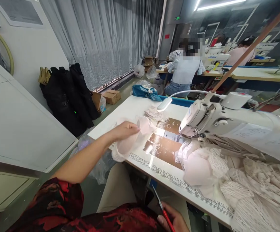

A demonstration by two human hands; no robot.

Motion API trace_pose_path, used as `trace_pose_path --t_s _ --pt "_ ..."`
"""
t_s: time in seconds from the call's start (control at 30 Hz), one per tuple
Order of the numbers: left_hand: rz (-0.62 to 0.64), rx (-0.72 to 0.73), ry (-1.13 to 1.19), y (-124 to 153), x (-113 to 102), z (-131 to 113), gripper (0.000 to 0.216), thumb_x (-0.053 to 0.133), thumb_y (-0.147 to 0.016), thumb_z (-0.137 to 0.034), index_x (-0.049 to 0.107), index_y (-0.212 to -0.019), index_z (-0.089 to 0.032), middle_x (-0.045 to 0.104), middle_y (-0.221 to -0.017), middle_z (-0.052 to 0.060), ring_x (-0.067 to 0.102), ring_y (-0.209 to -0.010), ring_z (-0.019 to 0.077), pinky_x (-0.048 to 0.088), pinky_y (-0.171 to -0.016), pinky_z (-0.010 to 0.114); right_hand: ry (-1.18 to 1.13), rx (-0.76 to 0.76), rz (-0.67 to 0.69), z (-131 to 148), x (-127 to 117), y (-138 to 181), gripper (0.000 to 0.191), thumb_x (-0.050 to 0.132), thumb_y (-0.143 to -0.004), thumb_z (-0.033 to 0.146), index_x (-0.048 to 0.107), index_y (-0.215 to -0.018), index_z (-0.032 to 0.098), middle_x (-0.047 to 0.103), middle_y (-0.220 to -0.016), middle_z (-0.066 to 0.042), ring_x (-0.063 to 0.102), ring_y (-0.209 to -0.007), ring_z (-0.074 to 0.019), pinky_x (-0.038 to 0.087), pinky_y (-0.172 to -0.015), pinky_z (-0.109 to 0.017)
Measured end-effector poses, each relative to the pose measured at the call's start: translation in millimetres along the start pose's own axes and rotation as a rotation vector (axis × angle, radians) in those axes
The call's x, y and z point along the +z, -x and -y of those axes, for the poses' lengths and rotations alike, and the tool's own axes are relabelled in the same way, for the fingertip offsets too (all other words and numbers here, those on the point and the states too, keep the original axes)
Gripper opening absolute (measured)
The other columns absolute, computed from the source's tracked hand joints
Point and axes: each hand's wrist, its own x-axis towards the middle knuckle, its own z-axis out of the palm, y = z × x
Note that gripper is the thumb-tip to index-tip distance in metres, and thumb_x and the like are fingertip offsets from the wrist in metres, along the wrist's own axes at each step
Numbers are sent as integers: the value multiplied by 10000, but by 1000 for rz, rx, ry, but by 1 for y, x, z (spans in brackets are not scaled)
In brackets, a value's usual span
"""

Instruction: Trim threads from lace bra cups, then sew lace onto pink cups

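My left hand (127,130) is closed on a pale pink bra (145,125), pinching it between thumb and fingers above the left part of the white table. One moulded cup of it hangs below my wrist near the front edge. Low in the view, over my lap, my right hand (175,218) is wrapped round a slim pointed tool with a red handle (165,214); its metal tip points up and away. A white sewing machine (202,117) stands to the right, its lamp lit. More pale bras (198,167) lie heaped beside and in front of the machine.
A printed ruler (169,175) runs along the front edge of the table (106,119). A lamp on a bent neck (164,104) reaches over the tabletop. A blue cloth bundle (146,91) lies at the far edge. Beyond, a person (183,72) sits at another machine.
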Motion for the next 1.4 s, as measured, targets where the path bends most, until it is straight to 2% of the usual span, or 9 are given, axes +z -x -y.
trace_pose_path --t_s 0.13,0.2,0.27,0.43,0.73,0.9,1.07,1.23,1.4 --pt "-37 -61 93 45 48 39 331 536 -792 -439 567 -699 -123 469 -576 -33 414 -520 83 341 -508 198 107 12 -66 23 -11 -1 485 642 -725 554 697 -1070 218 721 -932 -97 656 -910 -341 520 -825 -444" --pt "-34 -62 83 63 61 52 304 527 -791 -398 576 -694 -114 459 -571 -35 401 -526 79 320 -509 192 157 -24 16 34 -15 -6 478 641 -760 506 670 -1116 189 708 -987 -107 640 -963 -323 511 -855 -405" --pt "-30 -18 60 77 68 63 300 530 -795 -383 597 -703 -106 487 -589 -26 425 -557 85 328 -532 192 208 -1 83 44 -15 -15 486 641 -779 481 643 -1153 171 708 -907 -91 643 -906 -303 521 -809 -375" --pt "53 62 40 100 67 84 337 507 -871 -380 673 -896 -88 646 -772 37 546 -701 120 406 -651 205 144 29 219 62 -1 -37 399 622 -815 438 628 -1129 193 682 -923 -53 625 -896 -270 507 -792 -335" --pt "64 -135 220 121 60 114 342 623 -821 -413 685 -897 -85 671 -779 47 572 -684 114 415 -616 184 226 -4 373 69 21 -62 357 673 -803 351 606 -1130 224 674 -947 -26 613 -899 -239 479 -781 -297" --pt "85 -158 301 123 58 123 372 665 -781 -439 682 -854 -75 641 -727 25 526 -643 88 383 -592 172 358 -47 371 74 28 -70 376 687 -795 354 613 -1136 216 661 -876 -30 619 -849 -230 478 -744 -292" --pt "133 -164 379 123 56 124 407 686 -752 -472 684 -828 -71 625 -700 18 519 -634 88 372 -588 176 408 -74 380 79 31 -75 357 688 -795 353 610 -1111 206 660 -921 -35 613 -826 -209 457 -712 -270" --pt "150 -164 425 123 55 121 356 695 -762 -418 690 -851 -73 622 -719 15 513 -648 82 379 -611 177 433 -101 385 80 32 -76 243 659 -820 364 616 -978 184 622 -780 -10 559 -683 -168 417 -606 -240" --pt "134 -170 357 124 57 121 359 658 -795 -426 687 -836 -70 570 -632 -11 459 -568 63 332 -530 166 470 -154 343 71 32 -75 204 641 -835 348 622 -939 173 601 -710 0 548 -623 -152 406 -576 -235"
